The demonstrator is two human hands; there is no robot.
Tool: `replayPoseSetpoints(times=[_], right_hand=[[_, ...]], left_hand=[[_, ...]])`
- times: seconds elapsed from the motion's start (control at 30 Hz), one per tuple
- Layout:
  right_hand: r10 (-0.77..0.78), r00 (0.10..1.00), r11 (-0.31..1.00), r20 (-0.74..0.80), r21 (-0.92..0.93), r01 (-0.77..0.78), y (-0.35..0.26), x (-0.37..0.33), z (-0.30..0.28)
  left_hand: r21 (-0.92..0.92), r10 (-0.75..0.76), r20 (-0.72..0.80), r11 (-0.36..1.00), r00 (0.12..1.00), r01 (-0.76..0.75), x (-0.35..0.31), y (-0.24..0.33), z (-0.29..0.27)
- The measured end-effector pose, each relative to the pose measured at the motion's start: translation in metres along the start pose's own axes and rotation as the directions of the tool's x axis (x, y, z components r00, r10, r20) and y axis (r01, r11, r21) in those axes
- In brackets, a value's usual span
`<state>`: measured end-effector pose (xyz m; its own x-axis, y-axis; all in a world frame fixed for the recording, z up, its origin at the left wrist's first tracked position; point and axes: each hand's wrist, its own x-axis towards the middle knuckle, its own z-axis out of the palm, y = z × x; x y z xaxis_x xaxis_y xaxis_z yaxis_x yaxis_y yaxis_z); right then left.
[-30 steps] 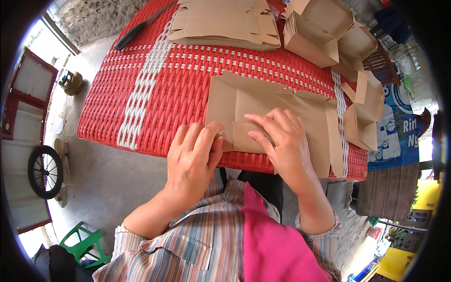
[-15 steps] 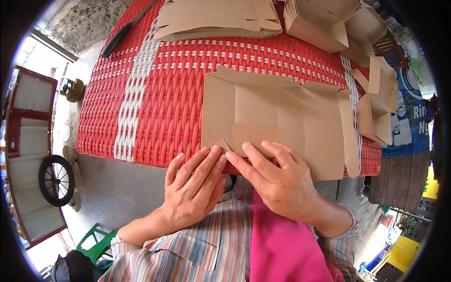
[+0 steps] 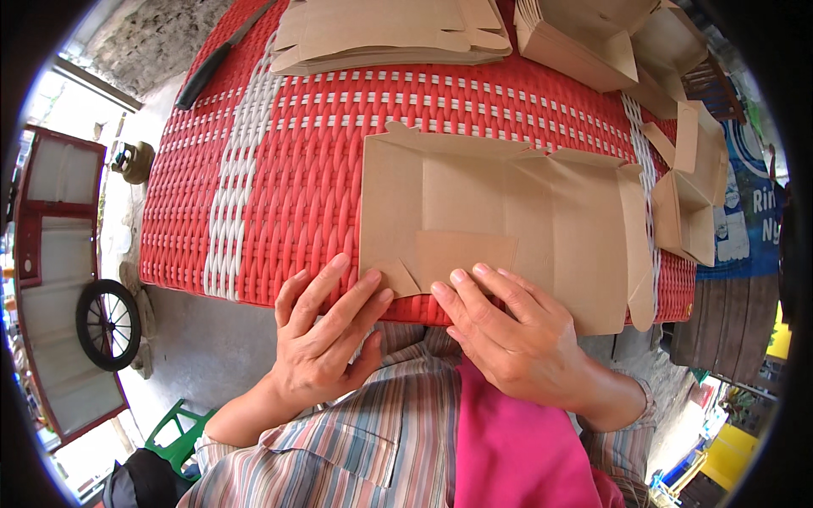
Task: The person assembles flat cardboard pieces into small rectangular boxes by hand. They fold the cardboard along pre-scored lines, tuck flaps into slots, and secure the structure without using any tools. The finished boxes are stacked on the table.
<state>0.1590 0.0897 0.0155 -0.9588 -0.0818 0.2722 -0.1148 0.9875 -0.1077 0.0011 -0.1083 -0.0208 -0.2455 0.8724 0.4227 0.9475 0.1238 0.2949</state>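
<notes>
Carton blank (image 3: 487,190), head view: part-folded on tabletop (image 3: 296,195), at near edge, toward right corner. Left hand (image 3: 322,351) loosely spread, fingertips at corner flap (image 3: 394,278); right hand (image 3: 512,330) over folded-in panel (image 3: 466,250), cannot tell if thumb pinches. Best, probably: press crease evenly, corner square.

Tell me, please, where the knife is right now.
In the head view, the knife lies at the upper left on the red woven tabletop, left of the flattened cardboard stack.

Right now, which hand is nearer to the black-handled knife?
Left. The knife lies ahead and left of the left hand; the right hand is farther right, at the near edge of the cardboard.
</notes>
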Motion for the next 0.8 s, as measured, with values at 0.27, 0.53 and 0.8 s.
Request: replayPoseSetpoints(times=[0.27,0.53,0.8], right_hand=[[0.090,0.995,0.992,0.034,0.084,-0.093,0.015,-0.018,-0.018],[0.114,0.987,0.975,0.117,0.176,-0.133,0.023,-0.034,-0.037],[0.066,0.998,0.945,-0.014,0.321,-0.058,0.046,-0.043,-0.028]], left_hand=[[0.000,-0.022,-0.027,1.000,0.999,0.022,-0.003,0.001,0.003],[0.022,-0.058,-0.031,0.998,0.998,0.059,-0.006,0.002,0.003],[-0.003,-0.061,-0.118,0.998,0.991,0.061,-0.012,-0.003,0.006]])
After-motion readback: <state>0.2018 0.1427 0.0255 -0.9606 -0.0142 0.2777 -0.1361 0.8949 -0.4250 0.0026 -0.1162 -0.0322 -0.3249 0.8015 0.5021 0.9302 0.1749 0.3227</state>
